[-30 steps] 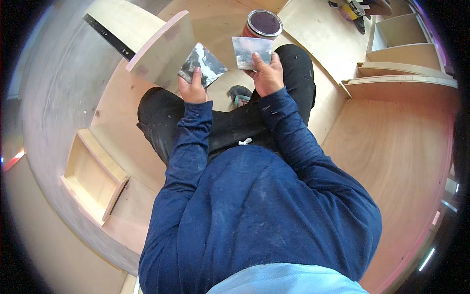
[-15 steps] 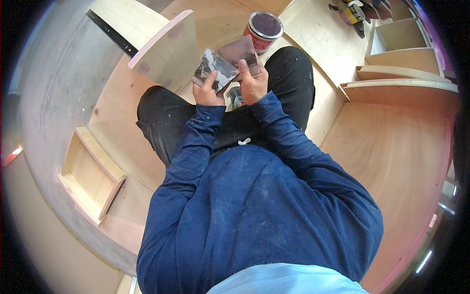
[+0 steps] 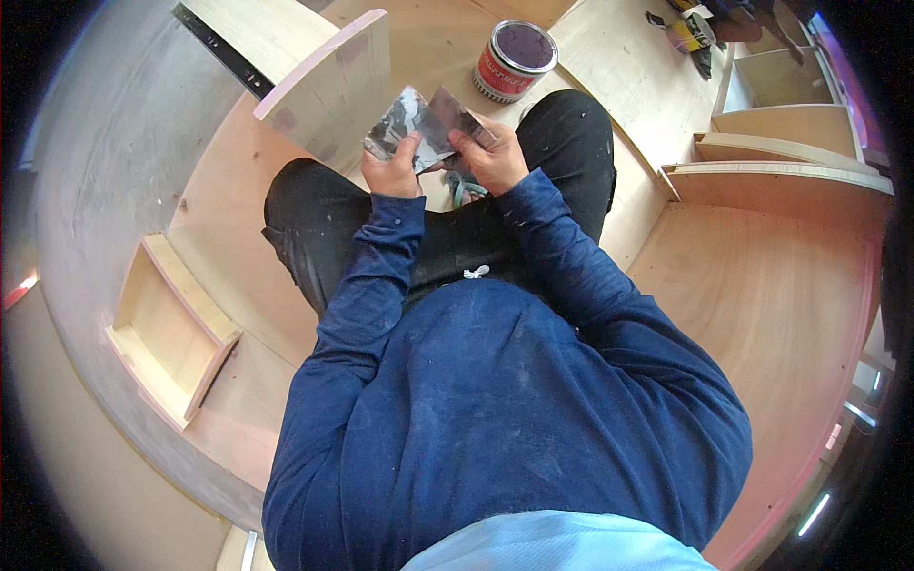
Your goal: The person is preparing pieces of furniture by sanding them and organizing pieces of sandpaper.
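Above my lap, my left hand (image 3: pixel 392 175) is closed on a thin flat scraper blade (image 3: pixel 392 122), its face smeared with white and dark paste. My right hand (image 3: pixel 497 158) grips a second flat scraper blade (image 3: pixel 459 114), greyish-brown and tilted, thumb on top. The two blades meet or overlap at their inner edges; whether they touch, I cannot tell. Just beyond my right hand stands a round red-and-white tin (image 3: pixel 503 76), open at the top, with dark purplish stuff inside. The fingers beneath the blades are mostly hidden.
A wooden drawer front with a pink-edged panel (image 3: pixel 333 86) juts out ahead on the left. At the left, a small wooden tray-like box (image 3: pixel 169 333) lies on its side. Curved wooden shelf parts (image 3: pixel 781 171) stand at the right. Dark items lie at the far right.
Both hands have shifted slightly, the left one leftward. The right-hand blade has turned and now shows a narrower face. The tin shows more of its side.
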Demonstrator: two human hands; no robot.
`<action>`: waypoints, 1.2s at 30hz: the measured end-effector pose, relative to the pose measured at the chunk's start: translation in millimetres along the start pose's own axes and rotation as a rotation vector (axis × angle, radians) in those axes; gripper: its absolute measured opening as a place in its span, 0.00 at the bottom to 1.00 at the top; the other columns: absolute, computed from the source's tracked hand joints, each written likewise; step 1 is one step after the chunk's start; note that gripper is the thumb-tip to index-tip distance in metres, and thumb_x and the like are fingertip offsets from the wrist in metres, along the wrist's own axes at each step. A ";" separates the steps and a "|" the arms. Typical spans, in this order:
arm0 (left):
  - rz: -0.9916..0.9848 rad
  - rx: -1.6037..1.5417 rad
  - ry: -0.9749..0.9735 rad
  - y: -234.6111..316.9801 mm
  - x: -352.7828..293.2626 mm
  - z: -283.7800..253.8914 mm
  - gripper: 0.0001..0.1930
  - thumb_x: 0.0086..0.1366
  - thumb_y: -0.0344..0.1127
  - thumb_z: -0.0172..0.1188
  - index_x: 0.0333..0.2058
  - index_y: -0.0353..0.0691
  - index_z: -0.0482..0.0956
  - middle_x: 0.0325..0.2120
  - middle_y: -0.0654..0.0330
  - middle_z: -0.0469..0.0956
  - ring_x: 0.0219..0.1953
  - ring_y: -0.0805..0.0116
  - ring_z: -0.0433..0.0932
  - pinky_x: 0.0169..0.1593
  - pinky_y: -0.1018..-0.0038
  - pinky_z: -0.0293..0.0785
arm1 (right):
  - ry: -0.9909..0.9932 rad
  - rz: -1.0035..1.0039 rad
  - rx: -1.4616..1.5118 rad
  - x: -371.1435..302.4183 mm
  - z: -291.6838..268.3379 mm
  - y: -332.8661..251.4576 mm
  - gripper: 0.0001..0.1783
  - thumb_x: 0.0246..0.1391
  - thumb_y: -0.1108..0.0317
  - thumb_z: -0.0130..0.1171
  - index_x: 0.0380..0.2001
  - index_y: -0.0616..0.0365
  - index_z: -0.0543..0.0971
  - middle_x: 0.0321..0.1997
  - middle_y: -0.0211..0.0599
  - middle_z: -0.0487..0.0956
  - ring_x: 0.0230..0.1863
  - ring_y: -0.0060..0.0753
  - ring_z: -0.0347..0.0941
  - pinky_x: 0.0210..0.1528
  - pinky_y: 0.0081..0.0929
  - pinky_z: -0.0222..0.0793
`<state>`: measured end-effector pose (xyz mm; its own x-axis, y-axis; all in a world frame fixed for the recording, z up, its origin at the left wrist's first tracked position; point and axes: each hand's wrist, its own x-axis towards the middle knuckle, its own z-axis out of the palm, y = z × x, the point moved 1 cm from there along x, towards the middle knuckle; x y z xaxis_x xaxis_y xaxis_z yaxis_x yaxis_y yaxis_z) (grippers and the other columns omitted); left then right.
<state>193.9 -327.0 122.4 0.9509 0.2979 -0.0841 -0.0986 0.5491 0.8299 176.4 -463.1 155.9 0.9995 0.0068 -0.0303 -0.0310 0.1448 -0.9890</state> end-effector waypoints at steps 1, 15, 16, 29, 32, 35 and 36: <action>0.149 0.057 0.005 -0.6 2.1 -0.6 0.15 0.53 0.21 0.60 0.41 0.33 0.72 0.33 0.57 0.78 0.26 0.69 0.78 0.22 0.68 0.82 | -0.031 0.096 0.070 -0.2 0.5 -1.1 0.16 0.58 0.75 0.55 0.50 0.64 0.75 0.38 0.28 0.79 0.36 0.16 0.71 0.37 0.18 0.69; 0.020 0.504 -0.463 30.3 15.8 -16.7 0.19 0.53 0.25 0.63 0.46 0.33 0.72 0.38 0.55 0.78 0.38 0.65 0.79 0.40 0.71 0.76 | -0.542 0.241 -0.415 4.2 -11.9 6.0 0.14 0.59 0.66 0.56 0.44 0.65 0.76 0.33 0.32 0.79 0.33 0.20 0.73 0.35 0.23 0.71; 0.025 0.301 -0.316 29.7 14.1 -12.1 0.16 0.54 0.24 0.62 0.43 0.34 0.73 0.34 0.56 0.79 0.32 0.66 0.79 0.32 0.70 0.79 | -0.301 0.188 -0.184 3.2 -5.6 11.6 0.14 0.60 0.65 0.56 0.44 0.64 0.76 0.30 0.33 0.80 0.31 0.19 0.73 0.32 0.22 0.70; -0.119 0.003 -0.053 12.9 16.2 -16.4 0.14 0.57 0.24 0.60 0.43 0.33 0.74 0.33 0.57 0.78 0.27 0.64 0.80 0.23 0.66 0.82 | -0.066 0.112 0.347 -2.0 -5.1 8.7 0.17 0.61 0.71 0.52 0.51 0.65 0.68 0.48 0.40 0.75 0.43 0.36 0.77 0.46 0.35 0.76; 0.074 0.198 -0.147 12.7 14.7 -12.2 0.14 0.57 0.23 0.60 0.43 0.33 0.73 0.34 0.56 0.78 0.29 0.63 0.80 0.26 0.63 0.83 | 0.079 0.210 0.307 1.1 4.1 15.7 0.17 0.61 0.74 0.50 0.52 0.66 0.66 0.51 0.43 0.74 0.46 0.35 0.75 0.49 0.35 0.75; -0.252 -0.104 -0.105 11.3 6.6 -9.7 0.14 0.57 0.23 0.59 0.44 0.33 0.73 0.35 0.56 0.78 0.32 0.62 0.81 0.29 0.59 0.83 | 0.267 -0.052 0.143 8.0 9.7 17.3 0.16 0.58 0.76 0.54 0.50 0.61 0.69 0.45 0.38 0.78 0.44 0.30 0.75 0.42 0.26 0.74; -0.353 -0.162 -0.075 11.4 4.7 -9.1 0.14 0.58 0.22 0.58 0.44 0.33 0.73 0.36 0.56 0.78 0.33 0.61 0.81 0.30 0.56 0.83 | 0.225 -0.128 0.152 7.6 9.6 16.2 0.16 0.58 0.76 0.54 0.50 0.61 0.69 0.45 0.38 0.78 0.44 0.30 0.75 0.42 0.26 0.74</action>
<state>194.6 -312.2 126.5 0.9527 0.0141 -0.3035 0.1992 0.7252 0.6591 183.5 -451.2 141.1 0.9702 -0.2381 0.0447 0.1120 0.2771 -0.9543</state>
